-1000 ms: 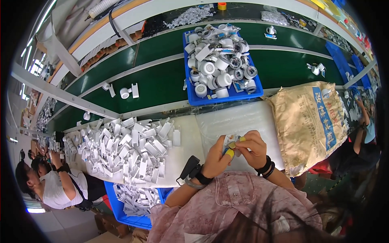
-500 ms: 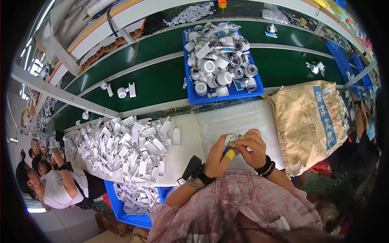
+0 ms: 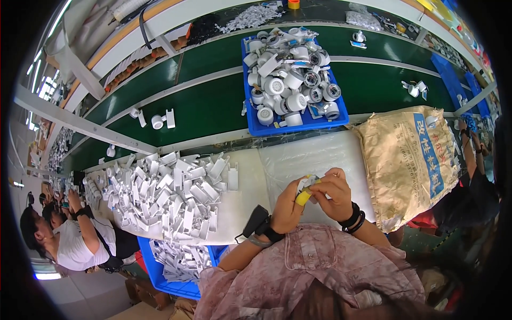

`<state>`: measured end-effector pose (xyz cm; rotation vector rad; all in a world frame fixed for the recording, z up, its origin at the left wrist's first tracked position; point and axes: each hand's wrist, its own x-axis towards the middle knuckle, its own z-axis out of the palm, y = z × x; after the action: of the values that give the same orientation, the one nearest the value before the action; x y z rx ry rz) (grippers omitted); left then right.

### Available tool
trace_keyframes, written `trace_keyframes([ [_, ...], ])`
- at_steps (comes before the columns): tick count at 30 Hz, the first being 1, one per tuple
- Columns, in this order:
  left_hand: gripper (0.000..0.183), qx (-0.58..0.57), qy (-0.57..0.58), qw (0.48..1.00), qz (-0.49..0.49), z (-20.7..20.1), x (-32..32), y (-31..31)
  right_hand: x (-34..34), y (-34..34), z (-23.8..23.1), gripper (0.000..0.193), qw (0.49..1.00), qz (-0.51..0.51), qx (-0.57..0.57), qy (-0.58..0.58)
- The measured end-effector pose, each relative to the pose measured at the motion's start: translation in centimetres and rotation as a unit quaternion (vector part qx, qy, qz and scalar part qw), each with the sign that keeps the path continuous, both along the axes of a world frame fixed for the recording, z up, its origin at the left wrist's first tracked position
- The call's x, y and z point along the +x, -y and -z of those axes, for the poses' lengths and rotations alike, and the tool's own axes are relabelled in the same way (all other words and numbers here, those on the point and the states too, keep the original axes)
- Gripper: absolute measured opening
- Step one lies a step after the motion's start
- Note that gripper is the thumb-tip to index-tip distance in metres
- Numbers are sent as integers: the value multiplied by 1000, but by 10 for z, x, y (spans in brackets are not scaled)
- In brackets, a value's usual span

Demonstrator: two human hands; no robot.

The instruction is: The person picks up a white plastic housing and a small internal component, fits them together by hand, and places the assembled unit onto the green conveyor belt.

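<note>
Over the near edge of the workbench, my left hand [image 3: 286, 209] is closed around a small curved yellow thing [image 3: 303, 198], with a grey-and-white bit showing at its upper end. What kind of thing it is, I cannot make out. My right hand [image 3: 334, 198] meets it from the other side, thumb and fingers pinched at the upper end, touching the left fingertips. Anything small in that pinch is hidden. To the left of my hands lies a heap of white plastic brackets [image 3: 200, 189] on a pale sheet [image 3: 242, 205].
A blue crate [image 3: 298, 129] heaped with round white housings stands beyond my hands. Paper sack [image 3: 381, 176] at right; blue bin [image 3: 157, 277] of white parts below left. Behind runs a green conveyor [image 3: 208, 112] carrying a few assemblies. A person in white [image 3: 88, 242] works at far left.
The yellow thing has turned in my fingers, and the blue part beside it no longer shows. Both hands stay nearly in place. Assemblies on the left of the conveyor have shifted slightly left.
</note>
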<state>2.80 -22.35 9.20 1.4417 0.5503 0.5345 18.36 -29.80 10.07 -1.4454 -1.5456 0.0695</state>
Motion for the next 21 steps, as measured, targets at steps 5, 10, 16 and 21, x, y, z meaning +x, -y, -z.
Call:
trace_keyframes([
  [5, 32, 70, -10, 997, -27, 8, 1, -7, -6, -6, 6, 24, 1000, 19, 0, -3],
  [10, 27, 35, -83, 996, 17, 31, -10, -36, 2, -24, 24, 16, 998, -32, -48, 13],
  [16, 29, -52, -84, 986, -134, 62, -29, -137, 72, -48, 72, 16, 972, 17, -175, -154],
  [21, 33, 25, -61, 963, -262, 84, -49, -235, 145, -106, 74, 20, 958, 73, -226, -161],
])
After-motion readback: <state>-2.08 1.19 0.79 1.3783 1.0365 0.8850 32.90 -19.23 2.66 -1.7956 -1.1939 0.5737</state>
